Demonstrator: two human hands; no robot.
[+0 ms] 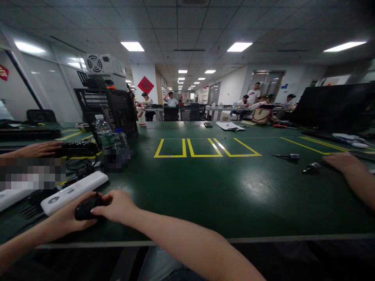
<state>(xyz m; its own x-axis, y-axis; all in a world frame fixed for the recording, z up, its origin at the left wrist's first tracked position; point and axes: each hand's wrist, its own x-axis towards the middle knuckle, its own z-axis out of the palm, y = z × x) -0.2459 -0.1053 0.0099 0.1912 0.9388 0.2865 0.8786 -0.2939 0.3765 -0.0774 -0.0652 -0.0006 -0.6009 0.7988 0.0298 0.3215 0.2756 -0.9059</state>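
Observation:
Both my hands meet near the table's front left edge around a small black object [86,208]. My left hand [66,220] cups it from below and behind. My right hand [118,206] is closed over its right end, fingers curled. I cannot make out what the black object is. Just behind it lies a white power strip [73,191], angled on the green table [205,187], with dark cables beside it.
Another person's hand [39,149] rests at far left near a black keyboard-like part [77,148]. A second person's hand [344,162] lies at right by screwdrivers [288,156]. Two water bottles [107,134] and an open computer case [117,111] stand at back left. Yellow boxes [205,148] mark the table.

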